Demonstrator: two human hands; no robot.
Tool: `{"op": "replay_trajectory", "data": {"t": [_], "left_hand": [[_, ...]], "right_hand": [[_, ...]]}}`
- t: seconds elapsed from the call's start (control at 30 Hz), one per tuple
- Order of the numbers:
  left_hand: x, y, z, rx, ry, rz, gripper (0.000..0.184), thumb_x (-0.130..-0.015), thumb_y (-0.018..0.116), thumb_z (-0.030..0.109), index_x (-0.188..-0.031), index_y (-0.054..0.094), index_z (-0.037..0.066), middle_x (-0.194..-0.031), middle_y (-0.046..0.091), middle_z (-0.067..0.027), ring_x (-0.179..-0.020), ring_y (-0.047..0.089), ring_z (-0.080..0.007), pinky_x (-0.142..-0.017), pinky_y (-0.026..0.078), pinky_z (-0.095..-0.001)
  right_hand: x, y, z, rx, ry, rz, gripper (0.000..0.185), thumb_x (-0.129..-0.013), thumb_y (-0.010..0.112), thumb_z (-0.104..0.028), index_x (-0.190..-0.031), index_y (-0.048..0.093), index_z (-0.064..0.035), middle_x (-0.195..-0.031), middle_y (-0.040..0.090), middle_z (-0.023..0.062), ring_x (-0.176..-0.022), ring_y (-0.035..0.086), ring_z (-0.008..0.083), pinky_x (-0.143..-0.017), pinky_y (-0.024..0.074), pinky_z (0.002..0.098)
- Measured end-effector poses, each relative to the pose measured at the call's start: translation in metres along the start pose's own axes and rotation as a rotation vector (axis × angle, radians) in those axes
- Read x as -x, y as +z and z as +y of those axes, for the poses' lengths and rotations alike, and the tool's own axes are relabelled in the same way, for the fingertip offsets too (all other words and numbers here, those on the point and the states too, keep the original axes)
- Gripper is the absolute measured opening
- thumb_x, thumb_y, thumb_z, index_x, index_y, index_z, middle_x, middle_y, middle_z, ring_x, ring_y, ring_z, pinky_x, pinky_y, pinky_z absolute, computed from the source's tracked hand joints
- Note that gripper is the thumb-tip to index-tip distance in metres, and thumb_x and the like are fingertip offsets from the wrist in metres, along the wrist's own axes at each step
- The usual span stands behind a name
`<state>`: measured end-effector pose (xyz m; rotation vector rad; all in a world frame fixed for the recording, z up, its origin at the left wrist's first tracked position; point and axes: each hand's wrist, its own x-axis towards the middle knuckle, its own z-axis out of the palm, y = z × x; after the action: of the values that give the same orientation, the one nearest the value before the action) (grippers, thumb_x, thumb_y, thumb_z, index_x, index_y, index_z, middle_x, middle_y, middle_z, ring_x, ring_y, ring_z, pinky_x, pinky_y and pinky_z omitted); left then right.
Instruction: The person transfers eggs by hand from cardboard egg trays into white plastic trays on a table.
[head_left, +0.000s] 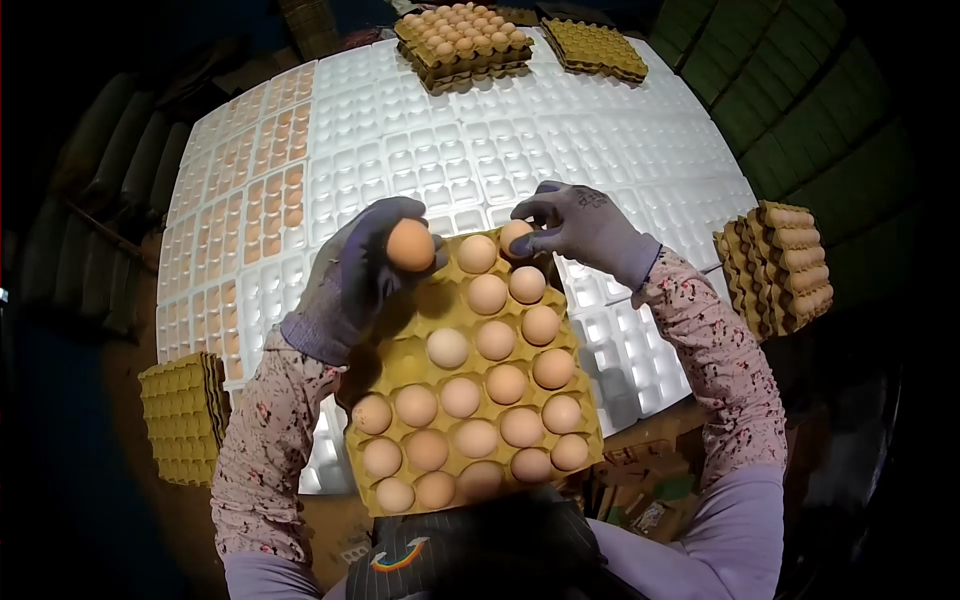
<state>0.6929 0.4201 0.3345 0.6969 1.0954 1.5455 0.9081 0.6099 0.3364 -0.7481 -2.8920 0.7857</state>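
My left hand [362,265], in a grey-purple glove, is closed around a brown egg [410,245] held above the upper left of a yellow egg tray [400,365]. At the tray's upper right corner, my gloved right hand [580,228] has its thumb and fingers closed about another egg [515,239], which still sits at its cup. Several more eggs [496,340] fill the right side and near rows of the tray. Its upper left cups hold none. The tray's near edge is by my dark striped apron [440,560].
White moulded egg packs [430,150] cover the table, and those on the left [275,200] hold eggs. Stacked trays with eggs [465,45] stand at the far edge beside egg-less trays [595,50]. More stacks of trays are at the right [775,270] and left [182,420].
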Motion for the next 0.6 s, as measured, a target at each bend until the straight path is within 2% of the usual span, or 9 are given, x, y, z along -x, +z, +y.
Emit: {"op": "replay_trajectory", "data": {"t": [0.07,0.13,0.2,0.33,0.4,0.43,0.5,0.53,0.6], "left_hand": [[-0.02,0.026,0.014,-0.443,-0.33,0.055,0.047,-0.096,0.066,0.042,-0.119,0.065,0.001,-0.112,0.065,-0.0146,-0.103,0.067,-0.0241,-0.086,0.055,-0.0337],[-0.023,0.046,-0.005,-1.408,0.048,-0.069,0.047,-0.091,0.069,0.041,-0.116,0.068,0.001,-0.106,0.064,-0.0194,-0.104,0.065,-0.0318,-0.091,0.052,-0.0397],[-0.029,0.055,-0.014,-1.592,-0.014,-0.115,0.046,-0.092,0.068,0.036,-0.122,0.066,0.002,-0.112,0.064,-0.0213,-0.102,0.065,-0.0354,-0.09,0.052,-0.0421],[-0.031,0.039,-0.001,-1.401,-0.066,-0.049,0.042,-0.094,0.065,0.029,-0.126,0.062,0.002,-0.116,0.065,-0.0166,-0.098,0.067,-0.0288,-0.085,0.055,-0.0391],[-0.017,0.031,0.016,-0.339,-0.319,-0.077,0.035,-0.095,0.064,0.024,-0.123,0.063,0.003,-0.117,0.065,-0.0106,-0.095,0.069,-0.0202,-0.081,0.056,-0.0333],[-0.009,0.034,0.022,-0.35,-0.272,-0.112,0.028,-0.093,0.065,0.018,-0.117,0.065,0.002,-0.115,0.065,-0.0064,-0.094,0.067,-0.015,-0.081,0.055,-0.028],[-0.002,0.045,0.018,-0.986,-0.031,-0.145,0.03,-0.092,0.067,0.021,-0.118,0.067,0.008,-0.121,0.063,-0.0128,-0.1,0.068,-0.0246,-0.086,0.056,-0.0334],[0.006,0.052,0.008,-1.323,0.207,-0.151,0.031,-0.091,0.068,0.024,-0.119,0.067,0.011,-0.124,0.061,-0.0143,-0.104,0.067,-0.0286,-0.087,0.056,-0.0363],[0.013,0.075,-0.001,-1.654,0.189,-0.147,0.031,-0.088,0.072,0.03,-0.114,0.07,0.013,-0.131,0.056,-0.0154,-0.111,0.063,-0.0358,-0.091,0.055,-0.0435]], "right_hand": [[0.003,-0.009,0.01,-0.942,0.283,-0.036,0.038,-0.085,0.077,-0.03,-0.11,0.07,-0.0025,-0.109,0.067,0.0055,-0.085,0.069,0.0176,-0.073,0.0571,0.0329],[0.017,-0.026,0.009,-1.308,0.152,-0.092,0.037,-0.083,0.079,-0.027,-0.105,0.069,0.0001,-0.118,0.062,0.0079,-0.088,0.069,0.0197,-0.08,0.058,0.0335],[0.023,-0.023,-0.001,-1.369,0.046,-0.044,0.036,-0.083,0.079,-0.028,-0.107,0.068,-0.0037,-0.128,0.058,0.0103,-0.096,0.068,0.0208,-0.088,0.0566,0.0332],[0.034,-0.003,-0.019,0.354,-0.229,-0.078,0.037,-0.086,0.078,-0.035,-0.113,0.068,-0.0116,-0.144,0.05,0.0127,-0.108,0.066,0.0286,-0.093,0.0549,0.0375],[0.037,0.002,-0.025,0.404,-0.206,-0.076,0.04,-0.085,0.078,-0.034,-0.116,0.068,-0.011,-0.143,0.05,0.0121,-0.111,0.063,0.0245,-0.095,0.0531,0.0358],[0.038,0.004,-0.021,0.405,-0.21,-0.073,0.04,-0.085,0.078,-0.034,-0.116,0.068,-0.011,-0.143,0.05,0.0121,-0.111,0.063,0.0245,-0.095,0.0531,0.0358],[0.041,0.004,-0.004,-0.443,0.011,0.053,0.041,-0.093,0.069,-0.042,-0.116,0.07,-0.0074,-0.14,0.052,0.0096,-0.087,0.067,0.0234,-0.078,0.0575,0.0341],[0.041,0.0,0.005,-0.776,0.143,0.032,0.048,-0.098,0.063,-0.047,-0.12,0.067,-0.0037,-0.133,0.057,0.0083,-0.094,0.066,0.0149,-0.077,0.0572,0.0286],[0.052,-0.011,-0.003,-1.23,0.315,-0.008,0.051,-0.104,0.052,-0.047,-0.126,0.062,-0.0016,-0.125,0.062,0.0072,-0.099,0.065,0.0118,-0.079,0.0573,0.0274]]}}
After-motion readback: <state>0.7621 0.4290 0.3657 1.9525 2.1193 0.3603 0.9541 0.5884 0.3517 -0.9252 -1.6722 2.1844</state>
